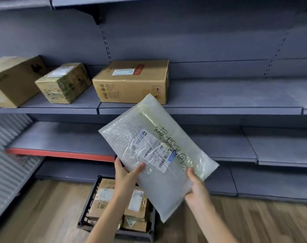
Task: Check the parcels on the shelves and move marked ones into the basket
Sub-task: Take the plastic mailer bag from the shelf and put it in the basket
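I can't read the handwriting on the bubble mailer [154,151]; left hand [125,174] and right hand [196,188] grip its lower edge, basket [89,206] below my left.

Wooden plank floor [254,223] below — ribbed grey panel [7,155] at left.

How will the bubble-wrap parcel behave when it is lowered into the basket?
The bubble-wrap parcel probably stays fairly stiff: it keeps flat though left hand and right hand hold only its lower end. Its glossy plastic may slip. It likely is light, since fingers alone carry it.
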`<state>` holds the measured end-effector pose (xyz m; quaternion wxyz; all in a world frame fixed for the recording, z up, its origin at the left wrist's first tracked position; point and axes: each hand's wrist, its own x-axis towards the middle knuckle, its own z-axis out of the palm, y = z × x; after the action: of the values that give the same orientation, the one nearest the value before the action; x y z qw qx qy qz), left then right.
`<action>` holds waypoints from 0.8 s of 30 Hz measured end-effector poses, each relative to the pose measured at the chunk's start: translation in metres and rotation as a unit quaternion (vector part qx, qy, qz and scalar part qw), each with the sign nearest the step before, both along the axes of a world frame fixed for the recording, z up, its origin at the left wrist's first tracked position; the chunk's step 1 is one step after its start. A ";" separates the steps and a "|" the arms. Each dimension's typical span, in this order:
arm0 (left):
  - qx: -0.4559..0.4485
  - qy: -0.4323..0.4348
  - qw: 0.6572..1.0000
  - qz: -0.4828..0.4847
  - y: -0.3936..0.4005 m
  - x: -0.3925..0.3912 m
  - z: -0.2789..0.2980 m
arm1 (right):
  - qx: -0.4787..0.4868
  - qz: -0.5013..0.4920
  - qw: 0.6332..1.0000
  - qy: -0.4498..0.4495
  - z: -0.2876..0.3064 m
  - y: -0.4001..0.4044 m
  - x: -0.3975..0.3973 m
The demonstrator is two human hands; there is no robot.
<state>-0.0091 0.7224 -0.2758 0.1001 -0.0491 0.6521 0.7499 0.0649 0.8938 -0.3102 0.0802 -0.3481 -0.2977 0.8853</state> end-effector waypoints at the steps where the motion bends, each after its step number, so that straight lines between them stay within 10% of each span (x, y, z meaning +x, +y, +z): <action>1: 0.007 0.000 1.000 0.006 -0.007 0.003 -0.004 | -0.010 0.014 1.000 0.002 0.001 -0.015 -0.001; 24: 0.011 -0.007 0.976 -0.217 -0.277 -0.137 -0.015 | 0.098 0.091 0.991 -0.024 -0.035 -0.222 -0.059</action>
<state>-0.1459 0.4456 -0.2905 0.2654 0.0900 0.6381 0.7171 0.0057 0.6715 -0.3452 0.0258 -0.3307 -0.4155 0.8470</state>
